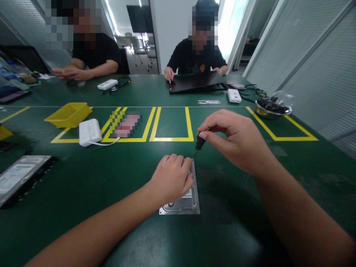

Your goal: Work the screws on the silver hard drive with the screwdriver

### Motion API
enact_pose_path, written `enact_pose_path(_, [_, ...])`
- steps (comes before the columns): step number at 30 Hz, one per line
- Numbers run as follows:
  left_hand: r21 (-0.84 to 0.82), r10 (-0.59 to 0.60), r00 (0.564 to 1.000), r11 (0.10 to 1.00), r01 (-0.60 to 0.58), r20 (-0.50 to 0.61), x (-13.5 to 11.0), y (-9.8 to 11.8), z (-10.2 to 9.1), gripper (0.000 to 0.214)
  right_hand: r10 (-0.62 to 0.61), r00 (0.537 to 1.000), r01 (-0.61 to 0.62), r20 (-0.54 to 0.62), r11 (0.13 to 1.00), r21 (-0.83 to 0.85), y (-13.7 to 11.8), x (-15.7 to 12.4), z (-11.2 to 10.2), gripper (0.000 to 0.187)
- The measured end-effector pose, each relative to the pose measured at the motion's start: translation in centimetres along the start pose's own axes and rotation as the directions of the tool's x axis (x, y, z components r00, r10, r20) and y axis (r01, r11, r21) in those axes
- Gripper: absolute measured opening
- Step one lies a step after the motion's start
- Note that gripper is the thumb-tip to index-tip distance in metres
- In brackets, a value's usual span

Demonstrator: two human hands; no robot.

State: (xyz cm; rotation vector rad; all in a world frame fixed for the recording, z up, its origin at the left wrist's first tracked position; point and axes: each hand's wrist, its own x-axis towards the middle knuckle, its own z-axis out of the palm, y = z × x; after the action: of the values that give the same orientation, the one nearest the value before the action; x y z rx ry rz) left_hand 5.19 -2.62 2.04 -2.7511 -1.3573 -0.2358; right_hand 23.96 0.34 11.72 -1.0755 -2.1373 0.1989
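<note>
A silver hard drive [187,202] lies flat on the green table [111,193] in front of me. My left hand [171,178] rests on its upper left part with the fingers curled over it, pressing it down. My right hand [236,139] pinches the black and yellow handle of a small screwdriver [199,142], held upright. Its tip touches the drive's far right corner.
A yellow bin [68,114], a white box with a cable [89,132] and yellow tape rectangles [171,128] lie beyond. Another drive [19,178] sits at left, a metal bowl [274,107] at right. Two people sit across the table, one with a black laptop [197,82].
</note>
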Motion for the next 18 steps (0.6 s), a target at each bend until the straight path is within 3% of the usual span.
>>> enact_pose_path(7, [-0.007, 0.007, 1.000, 1.000, -0.007, 0.000, 0.01, 0.04, 0.02, 0.033, -0.007, 1.000, 0.006, 0.021, 1.000, 0.022, 0.00, -0.02, -0.18, 0.018])
enact_pose_path(11, [-0.007, 0.004, 1.000, 1.000, -0.004, -0.006, 0.01, 0.04, 0.06, 0.033, -0.028, 1.000, 0.028, 0.004, 0.999, 0.045, 0.06, -0.04, 0.05, 0.015])
enact_pose_path(15, [-0.007, 0.006, 1.000, 1.000, -0.007, -0.009, -0.02, 0.02, 0.10, 0.033, 0.003, 1.000, -0.002, -0.024, 0.999, 0.041, 0.18, -0.07, 0.35, 0.008])
enact_pose_path(18, [-0.009, 0.009, 1.000, 1.000, -0.009, -0.004, -0.02, 0.00, 0.09, 0.033, 0.028, 0.999, -0.027, -0.026, 0.998, 0.049, 0.22, -0.06, 0.32, 0.015])
